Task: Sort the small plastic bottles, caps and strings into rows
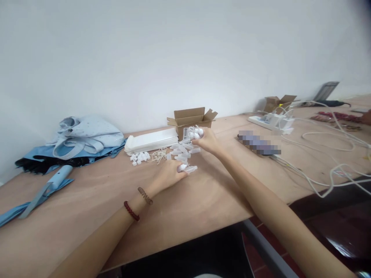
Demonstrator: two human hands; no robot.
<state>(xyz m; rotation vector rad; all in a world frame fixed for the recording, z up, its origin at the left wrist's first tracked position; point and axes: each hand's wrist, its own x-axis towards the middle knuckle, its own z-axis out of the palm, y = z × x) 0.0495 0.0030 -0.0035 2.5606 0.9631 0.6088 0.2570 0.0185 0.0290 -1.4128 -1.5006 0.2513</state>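
Observation:
My left hand point(169, 175) rests on the wooden table point(87, 200) with its fingers closed on a small clear vial with a white cap point(187, 168). My right hand point(206, 139) is raised a little farther back, gripping a bunch of small white-capped vials point(194, 133). Between the hands lies a loose heap of similar clear vials point(182, 150). Just behind stands a small open cardboard box point(191, 119). A stack of white paper bags point(152, 141), several loose white caps point(139, 157) and some string point(159, 155) lie to the left.
A blue folded umbrella and pale blue bag point(78, 141) lie at the far left. At the right are a white power strip point(271, 121), tangled white cables point(324, 154), a second open box point(278, 102) and a blurred flat object point(259, 143). The table edge runs near me.

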